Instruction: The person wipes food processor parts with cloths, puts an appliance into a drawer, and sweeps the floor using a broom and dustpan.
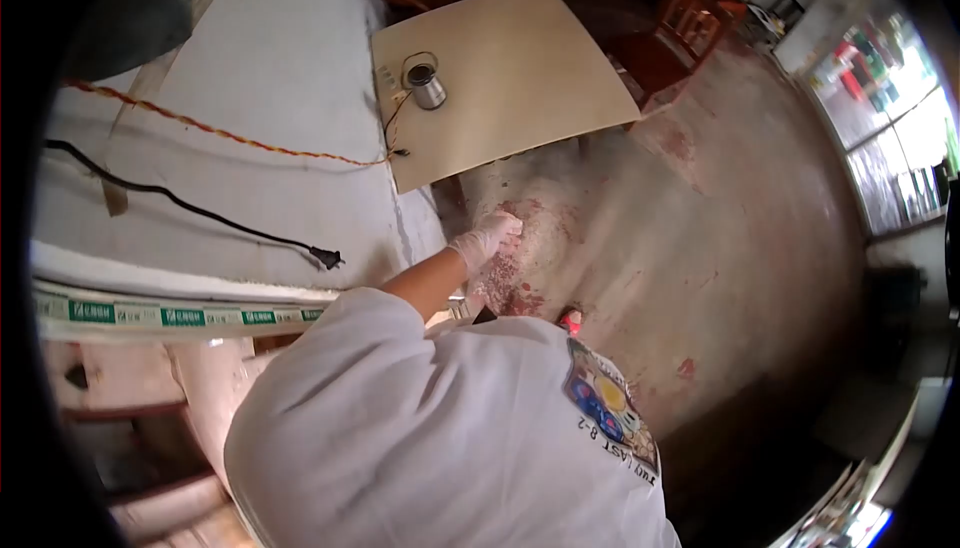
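Observation:
My left hand (pixel 491 235), in a thin see-through glove, is held out in front of my body above the floor. Its fingers are curled in, and whatever may be inside them is hidden. Nearest to it is the worn floor (pixel 620 248) with reddish patches; the beige table (pixel 510 58) stands just beyond, apart from the hand. On that table sits a small metal cup-shaped appliance (pixel 427 86) with a cord. My right hand does not show.
A black cable with a plug (pixel 325 257) and a twisted red-yellow wire (pixel 230 135) cross the white surface at left. A wooden chair (pixel 675 38) stands behind the table. Bright glass doors (pixel 885 128) are at right. A red shoe tip (pixel 571 321) shows below me.

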Action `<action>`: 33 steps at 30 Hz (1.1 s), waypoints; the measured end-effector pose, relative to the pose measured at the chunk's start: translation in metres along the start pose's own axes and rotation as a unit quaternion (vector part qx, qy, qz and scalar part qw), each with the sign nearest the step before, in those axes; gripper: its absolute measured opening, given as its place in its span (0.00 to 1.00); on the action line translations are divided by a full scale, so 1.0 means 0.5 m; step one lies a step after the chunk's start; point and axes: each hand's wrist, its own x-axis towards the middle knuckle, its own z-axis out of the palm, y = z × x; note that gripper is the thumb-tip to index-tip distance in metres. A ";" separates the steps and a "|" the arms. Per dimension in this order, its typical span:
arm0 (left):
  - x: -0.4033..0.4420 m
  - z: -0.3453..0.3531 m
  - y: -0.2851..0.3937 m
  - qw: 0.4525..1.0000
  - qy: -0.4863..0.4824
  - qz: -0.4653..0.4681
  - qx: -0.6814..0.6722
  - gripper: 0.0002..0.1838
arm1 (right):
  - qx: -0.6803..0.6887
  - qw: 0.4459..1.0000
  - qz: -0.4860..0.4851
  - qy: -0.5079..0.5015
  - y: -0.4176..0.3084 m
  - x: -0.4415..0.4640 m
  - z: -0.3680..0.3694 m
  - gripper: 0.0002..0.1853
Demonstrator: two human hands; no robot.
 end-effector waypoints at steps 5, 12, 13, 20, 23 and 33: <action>0.016 -0.058 0.057 0.999 0.012 -0.017 -0.033 0.19 | -0.025 1.000 -0.016 -0.012 -0.253 0.166 -0.012 0.02; 0.090 -0.138 0.184 0.973 0.196 0.043 -0.114 0.20 | -0.076 0.997 -0.022 -0.022 -0.510 0.294 0.096 0.02; 0.118 -0.163 0.211 0.965 0.230 0.049 -0.120 0.20 | -0.082 0.996 -0.016 -0.028 -0.527 0.314 0.117 0.02; 0.397 -0.422 0.350 0.886 0.454 0.085 -0.028 0.27 | -0.049 0.994 0.019 -0.097 -0.527 0.411 0.197 0.05; 0.471 -0.571 0.364 0.870 0.484 0.074 0.057 0.32 | -0.099 0.992 0.041 -0.073 -0.606 0.374 0.287 0.06; 0.497 -0.650 0.488 0.895 0.319 0.278 0.144 0.63 | -0.327 0.943 -0.012 -0.059 -0.843 0.329 0.559 0.10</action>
